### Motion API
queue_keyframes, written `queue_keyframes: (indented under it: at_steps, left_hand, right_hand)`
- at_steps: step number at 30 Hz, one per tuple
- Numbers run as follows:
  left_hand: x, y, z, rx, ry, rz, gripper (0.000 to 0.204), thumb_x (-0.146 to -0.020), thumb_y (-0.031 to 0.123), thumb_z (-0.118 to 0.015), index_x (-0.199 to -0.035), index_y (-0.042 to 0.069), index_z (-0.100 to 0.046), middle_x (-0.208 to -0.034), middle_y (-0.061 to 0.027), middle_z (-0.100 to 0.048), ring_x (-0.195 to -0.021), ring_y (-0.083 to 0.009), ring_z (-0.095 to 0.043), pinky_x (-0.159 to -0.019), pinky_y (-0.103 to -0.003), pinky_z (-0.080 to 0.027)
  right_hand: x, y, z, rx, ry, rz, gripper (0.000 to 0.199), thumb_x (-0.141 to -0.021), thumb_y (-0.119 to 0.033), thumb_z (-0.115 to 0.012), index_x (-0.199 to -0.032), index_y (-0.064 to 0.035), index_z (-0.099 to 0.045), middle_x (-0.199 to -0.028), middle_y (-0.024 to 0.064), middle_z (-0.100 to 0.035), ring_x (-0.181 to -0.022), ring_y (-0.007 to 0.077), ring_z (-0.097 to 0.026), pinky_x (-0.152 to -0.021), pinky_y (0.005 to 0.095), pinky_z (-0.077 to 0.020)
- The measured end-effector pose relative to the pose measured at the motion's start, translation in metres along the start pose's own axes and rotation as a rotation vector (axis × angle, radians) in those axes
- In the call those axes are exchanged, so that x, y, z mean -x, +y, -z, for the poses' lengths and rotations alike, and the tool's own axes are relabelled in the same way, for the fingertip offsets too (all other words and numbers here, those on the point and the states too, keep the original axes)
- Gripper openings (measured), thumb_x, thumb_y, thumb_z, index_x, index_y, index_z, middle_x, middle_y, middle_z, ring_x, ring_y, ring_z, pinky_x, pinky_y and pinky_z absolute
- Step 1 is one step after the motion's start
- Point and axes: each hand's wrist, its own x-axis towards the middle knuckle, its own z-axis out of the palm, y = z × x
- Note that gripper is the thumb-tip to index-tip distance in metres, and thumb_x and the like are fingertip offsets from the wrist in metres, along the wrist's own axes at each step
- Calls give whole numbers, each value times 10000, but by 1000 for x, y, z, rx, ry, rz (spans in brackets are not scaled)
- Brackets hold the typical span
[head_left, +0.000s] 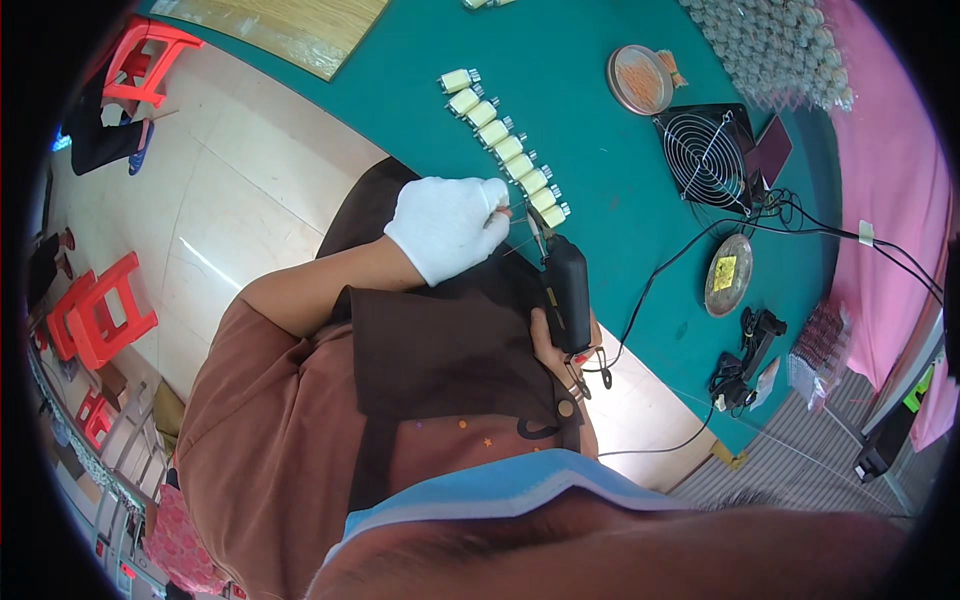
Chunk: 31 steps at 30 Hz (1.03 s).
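Note:
My left hand (445, 228), in a white glove, is closed in a pinch near the table's front edge. Thin wire-like lines show at its fingertips; what it pinches is too small to make out. My bare right hand (545, 343) wraps round a black corded tool (568, 295) that looks like a soldering gun. Its metal tip points away from me, close to the left fingertips. Just beyond lies a curved row of several small motor-like parts (515, 165), cream-coloured with silvery ends.
On the green table (610, 170) are a round dish (640, 80) of orange bits, a black fan (708, 158) with a wire grille, a metal tray (728, 275) with a yellow pad, and black cables (660, 262). Grey parts (775, 45) crowd the far right. Red stools (105, 310) stand left.

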Motion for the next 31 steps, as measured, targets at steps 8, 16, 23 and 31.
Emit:
queue_keyframes:
  at_steps: [8,16,23,31]
  left_hand:
    - [1,-1,-2,-1,44,-27,162,-883,267,-607,-872,116,-665,-732,-111,-690,-637,-327,-681,-576,-443,-533]
    - [0,-1,-1,7,6,-11,160,-883,266,-606,-879,118,-668,-736,-115,-690,-641,-330,-681,-580,-447,-533]
    - [0,-2,-2,-4,7,-17,160,-879,263,-611,-876,115,-668,-736,-116,-690,-642,-330,-681,-579,-447,-534]
    - [0,0,-3,-35,44,-1,158,-870,278,-648,-853,123,-666,-682,-61,-671,-618,-283,-670,-572,-409,-518]
  right_hand:
    - [1,1,2,7,-26,-2,357,-685,-92,-831,-945,6,-606,-856,171,-669,-720,335,-651,-656,409,-521]
    - [0,2,2,-14,-16,-3,352,-684,-89,-829,-936,4,-601,-846,171,-668,-710,335,-647,-653,409,-521]
    - [3,6,0,-15,-14,-14,349,-687,-107,-828,-928,-1,-600,-843,170,-666,-705,335,-648,-644,405,-517]
    - [25,25,1,-285,-13,-243,375,-784,-185,-783,-1107,-28,-673,-919,134,-719,-790,309,-699,-692,389,-543]
